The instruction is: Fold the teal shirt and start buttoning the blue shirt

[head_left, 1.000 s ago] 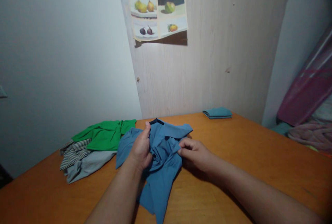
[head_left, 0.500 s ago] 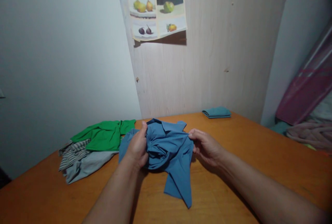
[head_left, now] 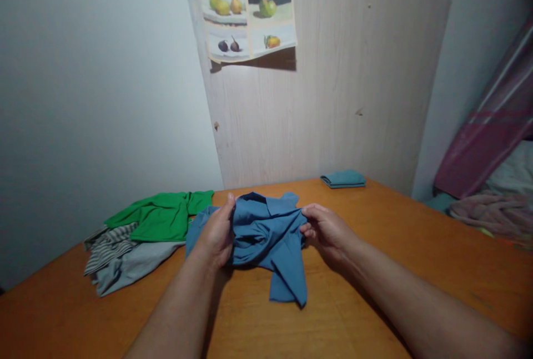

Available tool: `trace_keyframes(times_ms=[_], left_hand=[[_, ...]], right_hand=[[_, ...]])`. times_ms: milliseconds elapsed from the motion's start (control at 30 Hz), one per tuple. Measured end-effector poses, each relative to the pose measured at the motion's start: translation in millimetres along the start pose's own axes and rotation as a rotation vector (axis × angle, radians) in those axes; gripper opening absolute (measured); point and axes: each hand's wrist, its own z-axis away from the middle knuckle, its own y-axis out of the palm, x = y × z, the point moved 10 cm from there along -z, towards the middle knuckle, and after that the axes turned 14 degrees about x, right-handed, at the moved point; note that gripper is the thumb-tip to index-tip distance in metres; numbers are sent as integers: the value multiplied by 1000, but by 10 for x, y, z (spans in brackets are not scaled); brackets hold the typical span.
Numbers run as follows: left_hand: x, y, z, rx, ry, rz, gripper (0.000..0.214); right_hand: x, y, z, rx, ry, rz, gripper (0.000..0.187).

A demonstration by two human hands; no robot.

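A crumpled blue shirt (head_left: 266, 237) is held between my two hands, just over the wooden table (head_left: 328, 314). My left hand (head_left: 219, 235) is closed on its left side, thumb pointing up, with some cloth showing beyond the hand on the left. My right hand (head_left: 322, 231) pinches the garment's upper right edge between thumb and fingers. From the right part a loose flap of cloth hangs down to a point. Dark inner fabric shows at the top. The fingers of my left hand are mostly hidden.
To the left lies a pile with a green garment (head_left: 164, 216) over a striped one (head_left: 110, 249) and a grey one (head_left: 139, 267). A folded teal cloth (head_left: 343, 179) rests at the back right. A fruit picture sheet (head_left: 247, 23) hangs on the wall.
The hanging flap has risen slightly and its lower part opened out a little to the left. Both hands keep their hold on the blue cloth. The view has shifted slightly.
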Motion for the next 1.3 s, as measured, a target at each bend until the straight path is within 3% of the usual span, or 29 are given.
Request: trace_keyframes(times_ms=[100, 167, 233, 367, 467, 533, 600, 667, 733, 800, 900, 967, 1033, 1067, 1167, 1233, 1300], left_hand=[[-243, -131, 77, -162, 143, -257, 39], [-357, -132, 114, -196, 188, -433, 31], [-339, -78, 91, -112, 159, -551, 25], [30, -53, 39, 171, -73, -632, 24], [118, -242, 61, 101, -186, -990, 42], [73, -307, 67, 20, -228, -1263, 34], [-25, -279, 54, -36, -210, -1445, 18], [-165, -193, 35, -75, -110, -1518, 17], [-267, -99, 20, -47, 11, -1443, 22], [-294, -39, 13, 36, 85, -1265, 26], [-186, -8, 23, 168, 56, -1059, 26], [-43, 4, 39, 232, -23, -1090, 42], [83, 11, 44, 250, -86, -1245, 62], [120, 11, 38, 237, -101, -1337, 62], [87, 8, -2, 146, -60, -1380, 28], [7, -22, -24, 97, -21, -1154, 6], [-85, -67, -26, 57, 4, -880, 7]], right_hand=[[80, -278, -7, -214, -47, 36, 18], [226, -327, 1, -254, -130, 188, 21], [365, -242, 12, -203, -218, 407, 21], [330, 102, 53, 64, -241, 785, 33], [185, 217, 103, 178, -156, 1092, 64], [116, 197, 106, 190, -98, 1263, 80], [90, 116, 74, 154, -46, 1310, 63], [107, 27, 28, 104, -16, 1202, 29], [156, -44, -5, 56, -15, 927, 7], [227, -70, -14, 31, -46, 564, 8], [411, -33, 3, 35, -144, 153, 10], [532, -8, 17, 48, -189, 9, 11], [578, 9, 21, 61, -165, -84, 11], [582, 23, 20, 77, -137, -108, 12], [605, 41, 6, 137, -86, -138, 20], [656, -53, -23, 123, -125, -156, 22], [706, -246, -67, 45, -202, -164, 20]])
